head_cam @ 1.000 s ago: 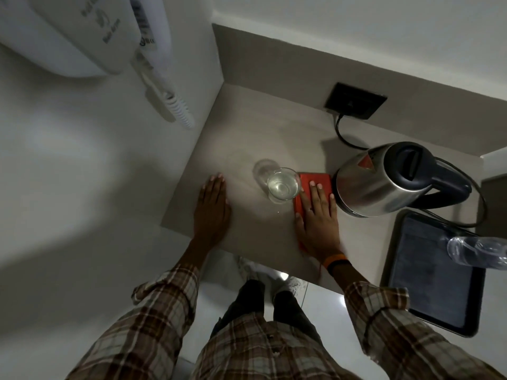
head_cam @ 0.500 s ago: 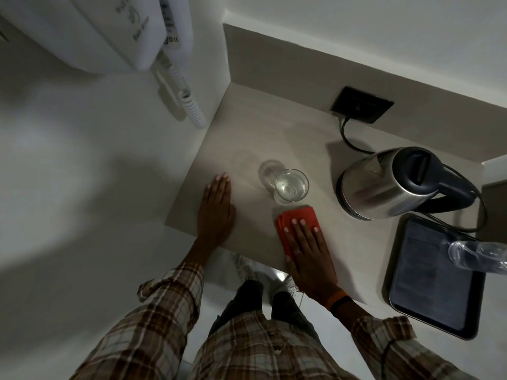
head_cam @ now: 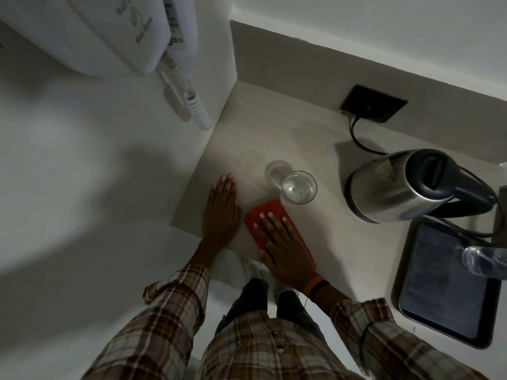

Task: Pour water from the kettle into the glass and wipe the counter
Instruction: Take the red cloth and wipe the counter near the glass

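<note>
A clear glass (head_cam: 298,187) holding water stands mid-counter. To its right a steel kettle (head_cam: 395,187) with a black lid and handle sits on its base, cord running to the wall socket. My right hand (head_cam: 282,245) presses flat on a red cloth (head_cam: 270,208) at the counter's front edge, just in front of the glass. Beside it, my left hand (head_cam: 220,212) lies flat and empty on the beige counter (head_cam: 274,133), fingers together, nearly touching the cloth.
A dark tray (head_cam: 444,292) sits at the right with a clear plastic bottle (head_cam: 485,259) lying over its edge. A black socket (head_cam: 373,105) is in the back wall. A white wall-mounted hair dryer (head_cam: 131,31) with coiled cord hangs at the left.
My right hand has slid the red cloth leftward from beside the kettle, along the front of the glass, until it is next to my left hand. My left hand has stayed put.
</note>
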